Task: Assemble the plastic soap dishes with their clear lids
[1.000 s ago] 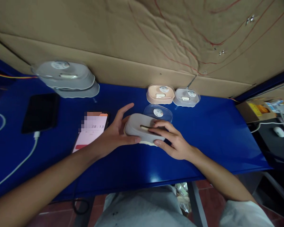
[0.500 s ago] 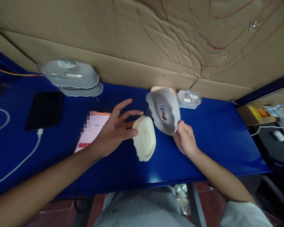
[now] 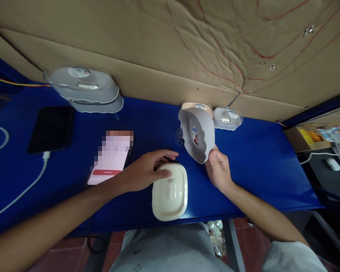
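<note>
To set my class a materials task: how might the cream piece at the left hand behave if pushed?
The cream piece is probably fairly stiff: its outline looks even beneath the left hand's thumb. Its glossy highlight suggests a somewhat slippery surface. Its broad, flattish face makes rolling unlikely.

Grey shell [image 3: 206, 132], cream tray [image 3: 171, 206], blue tabletop [image 3: 260, 170]
</note>
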The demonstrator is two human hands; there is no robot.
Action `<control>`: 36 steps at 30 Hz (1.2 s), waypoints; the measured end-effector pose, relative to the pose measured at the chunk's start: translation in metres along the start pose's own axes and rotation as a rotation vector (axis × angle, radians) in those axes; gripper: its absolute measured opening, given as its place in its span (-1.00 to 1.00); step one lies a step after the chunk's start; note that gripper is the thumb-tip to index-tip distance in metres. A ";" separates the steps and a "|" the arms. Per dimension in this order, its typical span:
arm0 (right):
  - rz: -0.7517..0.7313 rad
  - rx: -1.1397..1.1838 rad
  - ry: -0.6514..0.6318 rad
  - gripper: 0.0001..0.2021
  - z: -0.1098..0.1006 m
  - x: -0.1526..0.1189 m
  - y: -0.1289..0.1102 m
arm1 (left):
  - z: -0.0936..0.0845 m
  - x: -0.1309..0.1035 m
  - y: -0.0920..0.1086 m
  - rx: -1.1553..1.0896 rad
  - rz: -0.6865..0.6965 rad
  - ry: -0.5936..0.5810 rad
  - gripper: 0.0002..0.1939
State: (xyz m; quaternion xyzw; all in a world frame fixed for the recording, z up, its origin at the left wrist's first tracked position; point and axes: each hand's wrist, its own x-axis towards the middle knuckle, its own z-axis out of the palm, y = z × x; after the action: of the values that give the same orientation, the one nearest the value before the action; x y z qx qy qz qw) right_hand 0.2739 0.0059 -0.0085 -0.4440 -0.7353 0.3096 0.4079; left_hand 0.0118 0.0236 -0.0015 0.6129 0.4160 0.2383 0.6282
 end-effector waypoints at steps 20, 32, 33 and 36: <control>-0.420 -0.401 -0.051 -0.35 -0.009 0.000 -0.006 | -0.002 0.003 0.022 -0.916 -0.041 0.217 -0.77; -0.446 -0.536 -0.172 -0.23 -0.003 0.000 -0.008 | 0.007 -0.006 0.026 -0.786 0.020 0.177 -0.56; -0.447 -0.538 -0.176 -0.22 -0.003 0.000 -0.008 | 0.007 -0.007 0.026 -0.780 0.025 0.178 -0.58; -0.420 -0.533 -0.187 -0.17 -0.004 0.001 -0.010 | 0.008 -0.006 0.026 -0.775 0.015 0.185 -0.60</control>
State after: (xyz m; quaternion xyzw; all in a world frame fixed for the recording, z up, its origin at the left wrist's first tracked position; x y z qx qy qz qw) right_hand 0.2732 0.0028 0.0016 -0.3436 -0.8998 0.0554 0.2632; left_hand 0.0202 0.0180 0.0244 0.3095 0.3453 0.4364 0.7711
